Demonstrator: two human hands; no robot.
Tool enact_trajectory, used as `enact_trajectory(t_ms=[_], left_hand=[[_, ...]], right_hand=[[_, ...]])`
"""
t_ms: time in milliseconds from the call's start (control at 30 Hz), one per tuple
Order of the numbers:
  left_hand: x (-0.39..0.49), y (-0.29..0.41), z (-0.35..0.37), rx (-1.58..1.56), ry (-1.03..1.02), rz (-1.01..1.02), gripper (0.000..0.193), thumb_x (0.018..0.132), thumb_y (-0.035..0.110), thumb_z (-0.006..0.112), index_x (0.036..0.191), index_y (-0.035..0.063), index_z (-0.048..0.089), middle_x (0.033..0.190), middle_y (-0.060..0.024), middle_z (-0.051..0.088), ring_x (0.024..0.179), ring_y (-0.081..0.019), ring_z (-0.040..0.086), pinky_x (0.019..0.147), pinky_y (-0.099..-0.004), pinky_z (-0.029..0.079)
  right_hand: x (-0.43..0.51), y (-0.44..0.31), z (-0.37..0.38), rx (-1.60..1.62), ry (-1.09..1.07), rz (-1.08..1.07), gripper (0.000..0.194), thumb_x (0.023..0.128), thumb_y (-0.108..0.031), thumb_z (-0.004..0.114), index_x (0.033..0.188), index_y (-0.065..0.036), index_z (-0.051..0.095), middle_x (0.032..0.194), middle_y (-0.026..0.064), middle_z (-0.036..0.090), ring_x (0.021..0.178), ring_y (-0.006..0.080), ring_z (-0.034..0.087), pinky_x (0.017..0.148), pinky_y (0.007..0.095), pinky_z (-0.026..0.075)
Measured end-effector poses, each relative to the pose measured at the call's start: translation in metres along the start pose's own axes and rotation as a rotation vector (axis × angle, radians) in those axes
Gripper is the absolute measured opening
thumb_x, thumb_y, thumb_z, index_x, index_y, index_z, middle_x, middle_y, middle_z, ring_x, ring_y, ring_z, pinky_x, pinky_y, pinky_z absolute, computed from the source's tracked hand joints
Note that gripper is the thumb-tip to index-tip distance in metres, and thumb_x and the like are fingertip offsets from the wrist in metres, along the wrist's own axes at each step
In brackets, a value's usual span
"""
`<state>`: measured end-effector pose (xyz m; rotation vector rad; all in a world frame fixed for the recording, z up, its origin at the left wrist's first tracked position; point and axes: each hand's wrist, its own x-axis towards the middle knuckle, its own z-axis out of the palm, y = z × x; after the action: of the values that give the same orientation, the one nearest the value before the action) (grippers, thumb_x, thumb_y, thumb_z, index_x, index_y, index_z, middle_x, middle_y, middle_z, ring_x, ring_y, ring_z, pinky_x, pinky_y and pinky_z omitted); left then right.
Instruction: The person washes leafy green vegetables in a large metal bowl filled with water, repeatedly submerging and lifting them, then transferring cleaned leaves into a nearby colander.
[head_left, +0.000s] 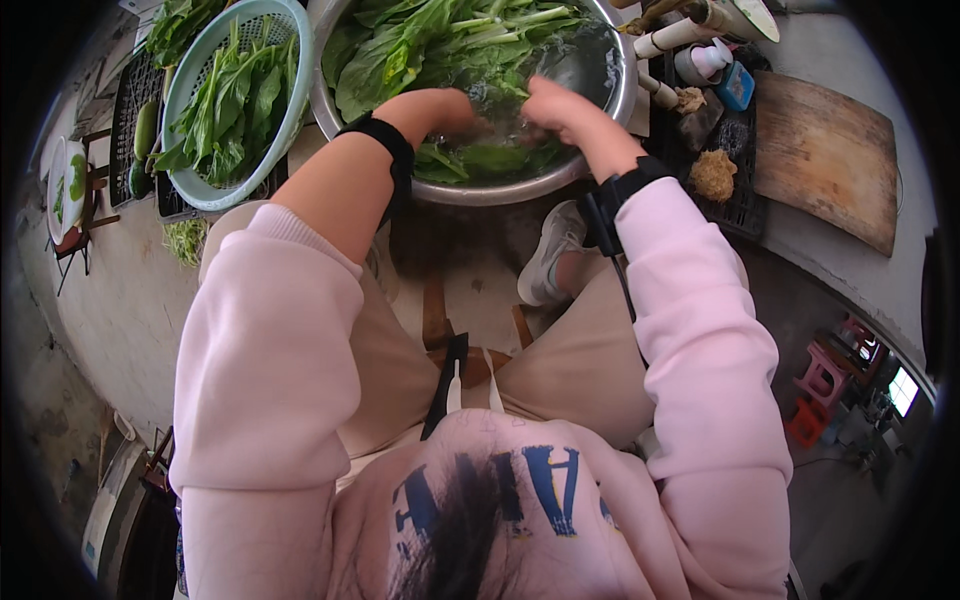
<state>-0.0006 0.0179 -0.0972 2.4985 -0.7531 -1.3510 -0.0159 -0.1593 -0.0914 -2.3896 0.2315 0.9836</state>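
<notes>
A large round metal basin (487, 196) of water stands before me, with leafy greens (420, 52) heaped along its far and left side. More green leaves (495, 159) lie under the water near the close rim. My left hand (456, 112) is at the water left of the middle, blurred, its fingers partly hidden by splashing. Across a small gap, my right hand (551, 112) dips in from the right, close to a leaf stalk; its fingertips are blurred in the water. Whether either hand grips a leaf cannot be seen.
Left of the basin, a light-blue plastic colander (302, 75) holds leafy greens. Beyond it, a green gourd-like vegetable (145, 129) lies on a black crate. At right are a wooden board (825, 157), a blue box (735, 86), a pump bottle (709, 60) and a tan fibrous scrubber (712, 176).
</notes>
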Motion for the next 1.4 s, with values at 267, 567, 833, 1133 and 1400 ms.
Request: enact_trajectory(t_ms=[267, 567, 833, 1133, 1400], left_hand=[[-0.004, 0.016, -0.030, -0.421, 0.004, -0.167, 0.031, 0.088, 0.027, 0.058, 0.106, 0.0013, 0.061, 0.095, -0.0143, 0.066, 0.083, -0.0279, 0.065, 0.053, -0.0325, 0.053], [-0.005, 0.031, -0.036, -1.296, 0.295, 0.269, 0.032, 0.088, 0.030, 0.061, 0.105, 0.0029, 0.063, 0.090, -0.0074, 0.068, 0.078, -0.0159, 0.065, 0.068, -0.0282, 0.051], [-0.001, 0.031, -0.018, -0.750, 0.150, -0.031, 0.035, 0.071, 0.035, 0.078, 0.083, 0.0032, 0.069, 0.071, -0.0051, 0.062, 0.057, -0.0140, 0.057, 0.049, -0.0326, 0.048], [0.000, 0.033, -0.009, -0.461, 0.171, 0.068, 0.066, 0.056, 0.045, 0.084, 0.097, -0.0028, 0.067, 0.090, -0.0156, 0.066, 0.080, -0.0276, 0.064, 0.066, -0.0404, 0.054], [-0.042, 0.048, -0.071, -0.420, 0.237, 0.109, 0.062, 0.067, 0.045, 0.078, 0.109, 0.0018, 0.060, 0.103, -0.0142, 0.065, 0.082, -0.0273, 0.066, 0.067, -0.0363, 0.054]], right_hand=[[-0.018, -0.013, -0.026, 0.443, 0.186, -0.071, 0.061, 0.070, 0.007, 0.061, 0.126, 0.003, 0.040, 0.083, 0.0142, 0.059, 0.071, 0.0219, 0.064, 0.060, 0.0328, 0.048], [-0.067, -0.002, -0.067, 1.066, 0.063, -0.355, 0.040, 0.081, 0.001, 0.064, 0.119, 0.003, 0.051, 0.095, 0.0107, 0.063, 0.080, 0.0141, 0.057, 0.074, 0.0237, 0.044], [-0.016, 0.014, -0.024, 1.228, 0.229, -0.256, 0.019, 0.088, -0.004, 0.059, 0.105, 0.002, 0.062, 0.092, 0.0084, 0.063, 0.081, 0.0132, 0.057, 0.071, 0.0249, 0.046], [0.008, 0.017, 0.014, 0.533, 0.120, 0.082, 0.023, 0.079, -0.015, 0.068, 0.095, 0.001, 0.063, 0.086, 0.0156, 0.066, 0.078, 0.0287, 0.062, 0.070, 0.0390, 0.047], [-0.048, -0.035, -0.031, 0.094, 0.852, -0.544, 0.029, 0.085, -0.030, 0.062, 0.095, -0.004, 0.067, 0.091, 0.0151, 0.064, 0.084, 0.0335, 0.058, 0.075, 0.0417, 0.047]])
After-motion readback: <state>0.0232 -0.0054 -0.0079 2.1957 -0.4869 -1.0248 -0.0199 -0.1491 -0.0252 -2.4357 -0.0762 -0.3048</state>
